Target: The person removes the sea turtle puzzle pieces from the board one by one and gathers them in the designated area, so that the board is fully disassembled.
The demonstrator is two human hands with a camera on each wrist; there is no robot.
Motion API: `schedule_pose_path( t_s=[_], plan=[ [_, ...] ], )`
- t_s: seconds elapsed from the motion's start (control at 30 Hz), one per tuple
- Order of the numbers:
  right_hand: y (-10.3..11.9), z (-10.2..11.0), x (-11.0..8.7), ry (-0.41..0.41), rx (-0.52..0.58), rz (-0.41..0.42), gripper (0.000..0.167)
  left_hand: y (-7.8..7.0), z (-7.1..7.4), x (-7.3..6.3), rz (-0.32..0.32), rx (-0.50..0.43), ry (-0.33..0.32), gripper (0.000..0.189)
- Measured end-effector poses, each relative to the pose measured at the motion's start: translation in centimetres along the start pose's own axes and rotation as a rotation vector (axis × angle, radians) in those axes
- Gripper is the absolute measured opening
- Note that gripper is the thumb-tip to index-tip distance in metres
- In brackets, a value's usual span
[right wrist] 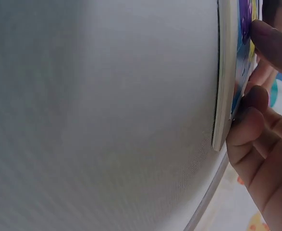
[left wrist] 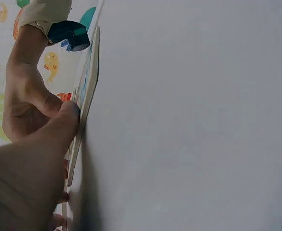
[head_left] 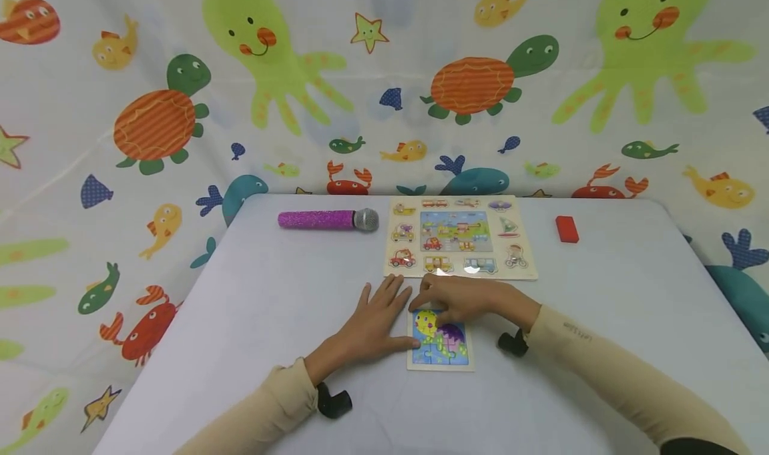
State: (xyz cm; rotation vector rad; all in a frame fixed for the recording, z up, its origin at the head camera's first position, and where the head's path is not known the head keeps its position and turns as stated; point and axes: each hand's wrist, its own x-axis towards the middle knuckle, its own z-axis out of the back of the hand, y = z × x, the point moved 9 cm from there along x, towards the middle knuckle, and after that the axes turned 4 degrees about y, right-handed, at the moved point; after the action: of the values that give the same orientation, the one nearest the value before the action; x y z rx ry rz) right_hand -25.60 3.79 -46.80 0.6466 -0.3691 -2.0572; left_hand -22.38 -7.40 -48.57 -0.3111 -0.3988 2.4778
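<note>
A small jigsaw puzzle (head_left: 450, 358) with a yellow and purple cartoon animal on blue lies in a pale frame on the table. My left hand (head_left: 375, 321) rests to its left, fingers straight and spread, thumb touching the frame's left side. Over the puzzle's upper part is my right hand (head_left: 459, 298), fingers curled at the top edge and a digit on the picture. That hand hides the upper right pieces. The right wrist view shows curled fingers (right wrist: 249, 127) at the puzzle board (right wrist: 223, 91). From the left wrist, the left thumb (left wrist: 66, 115) meets the frame's edge.
Just beyond the hands lies a larger wooden vehicle puzzle board (head_left: 393, 268). A purple glittery microphone (head_left: 315, 219) is at the back left, and a red block (head_left: 567, 229) at the back right. A sea-animal curtain (head_left: 372, 75) hangs behind the white table (head_left: 270, 295).
</note>
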Motion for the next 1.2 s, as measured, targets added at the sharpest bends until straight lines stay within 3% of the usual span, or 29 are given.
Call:
schedule_pose_path(
  t_s=[0.37, 0.57, 1.03, 1.2],
  plan=[
    [0.2, 1.1, 0.3, 0.059, -0.011, -0.004, 0.045, 0.0, -0.1, 0.2, -0.021, 0.084, -0.039, 0.096],
    [0.2, 1.1, 1.0, 0.133, -0.005, -0.039, 0.044, 0.1, 0.0, 0.4, -0.018, 0.021, -0.078, 0.094],
    [1.2, 1.3, 2.0, 0.172, -0.009, 0.055, 0.041, 0.1, 0.0, -0.3, -0.009, 0.024, -0.117, 0.096],
    [1.1, 1.1, 2.4, 0.201, -0.007, 0.047, 0.040, 0.1, 0.0, -0.1, -0.011, 0.012, -0.115, 0.100]
  ],
)
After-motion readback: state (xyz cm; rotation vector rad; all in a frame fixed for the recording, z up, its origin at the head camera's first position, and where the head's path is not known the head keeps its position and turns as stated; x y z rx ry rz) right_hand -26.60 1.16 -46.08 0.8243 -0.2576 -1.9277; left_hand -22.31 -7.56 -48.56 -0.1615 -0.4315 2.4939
